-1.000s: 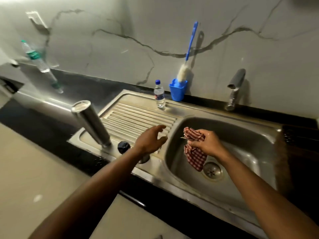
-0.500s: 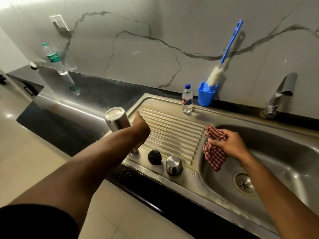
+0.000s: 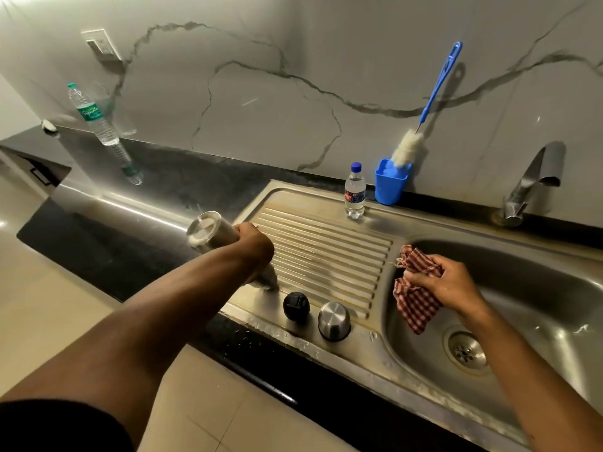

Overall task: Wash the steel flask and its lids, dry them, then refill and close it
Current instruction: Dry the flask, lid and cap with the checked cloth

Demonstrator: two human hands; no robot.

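Since half a second ago the left hand (image 3: 253, 244) has closed fully round the steel flask (image 3: 212, 234), which is now leaning further toward the table's left side, its flat base end tipped up toward the camera while its lower end is still meeting the drainboard (image 3: 321, 252) at the front left corner. The fingers are wrapping the flask's body, clamped on it about midway, and the forearm is covering much of its length. The right hand (image 3: 447, 285) is sitting a little nearer the basin's left rim than before, bunching the red checked cloth (image 3: 414, 303) in curled fingers — the cloth is hanging down inside the sink basin (image 3: 538, 308), above and left of the drain (image 3: 466, 350). On the front edge of the drainboard the black inner lid (image 3: 296, 306) and the steel cup lid (image 3: 334, 320) are standing side by side, close but apart, just right of the flask's lower end. At the back of the drainboard a small water bottle (image 3: 355, 192) is standing upright beside a blue holder (image 3: 391, 182) with a bottle brush (image 3: 424, 122) leaning in it against the wall. The tap (image 3: 532, 182) is rising behind the basin — and a larger plastic bottle (image 3: 94, 117) is standing far left on the black table (image 3: 107, 246).
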